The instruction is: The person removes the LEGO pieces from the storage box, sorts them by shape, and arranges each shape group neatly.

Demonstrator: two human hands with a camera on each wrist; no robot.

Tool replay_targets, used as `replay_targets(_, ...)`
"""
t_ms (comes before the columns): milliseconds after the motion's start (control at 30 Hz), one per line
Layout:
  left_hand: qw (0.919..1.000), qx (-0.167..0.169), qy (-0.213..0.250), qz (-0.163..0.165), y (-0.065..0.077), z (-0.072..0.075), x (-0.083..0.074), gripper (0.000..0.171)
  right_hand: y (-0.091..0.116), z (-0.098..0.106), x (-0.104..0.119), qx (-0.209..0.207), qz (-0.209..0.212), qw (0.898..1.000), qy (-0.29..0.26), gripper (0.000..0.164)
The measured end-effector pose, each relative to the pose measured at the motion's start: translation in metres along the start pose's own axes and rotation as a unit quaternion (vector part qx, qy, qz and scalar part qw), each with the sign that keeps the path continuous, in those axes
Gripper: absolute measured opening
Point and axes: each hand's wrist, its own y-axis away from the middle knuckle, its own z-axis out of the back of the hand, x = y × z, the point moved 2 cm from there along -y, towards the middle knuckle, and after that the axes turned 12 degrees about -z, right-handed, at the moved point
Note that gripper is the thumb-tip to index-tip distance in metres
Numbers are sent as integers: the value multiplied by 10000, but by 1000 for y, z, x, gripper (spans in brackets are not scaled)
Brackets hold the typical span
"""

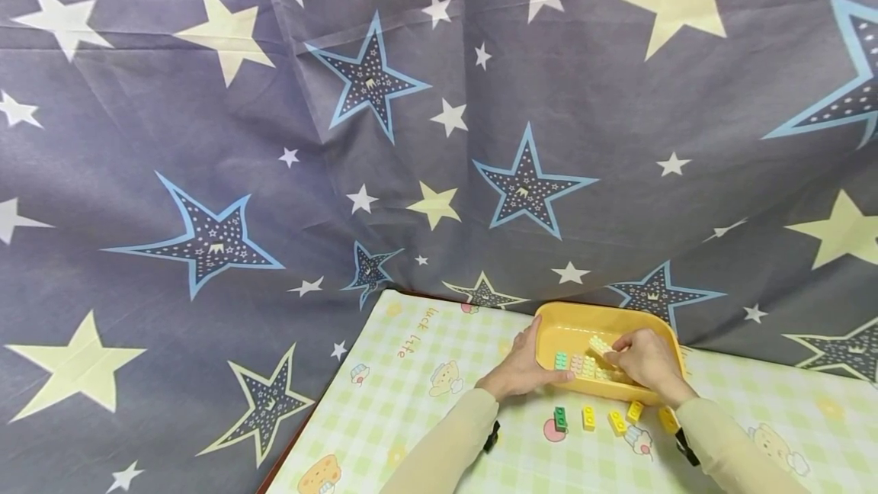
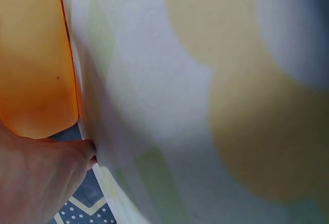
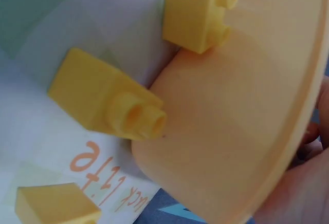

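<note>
A yellow plastic bin [image 1: 569,326] stands near the back edge of the table. My left hand [image 1: 523,368] grips its left end, thumb along the front rim. Inside the bin, the right hand [image 1: 648,363] pinches a pale yellow building brick [image 1: 600,345], tilted above the others. Below it lie a mint-green brick [image 1: 561,360], a pink brick [image 1: 577,364] and more pale yellow bricks [image 1: 589,367]. In the right wrist view the bin's wall [image 3: 221,121] hides most of the right hand [image 3: 298,193], including its fingertips.
In front of the bin, a dark green brick [image 1: 560,419] and several yellow bricks [image 1: 588,418] form a loose row on the checked tablecloth [image 1: 411,372]. One yellow brick [image 1: 668,419] lies beside the right wrist. A star-patterned curtain [image 1: 425,158] hangs behind the table.
</note>
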Motion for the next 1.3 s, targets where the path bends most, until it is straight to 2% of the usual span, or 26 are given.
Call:
replay_targets(200, 10000, -20, 5, -46, -1, 0, 0, 127, 6, 4, 4, -53, 72, 9999, -101, 22)
replay_targets(433, 10000, -26, 18, -68, 0, 1, -2, 127, 18, 10, 8, 187, -247, 9988, -368, 24)
replay_targets(800, 10000, 16, -23, 27, 1, 2, -1, 127, 36, 16, 5, 146, -176, 9990, -384, 26)
replay_targets(1067, 10000, 44, -31, 19, 1, 1, 2, 127, 57, 17, 3, 240, -321, 9984, -390, 29)
replay_targets(1300, 9999, 20, 5, -120, 1, 1, 1, 127, 74, 16, 4, 223, -330, 9982, -438, 25)
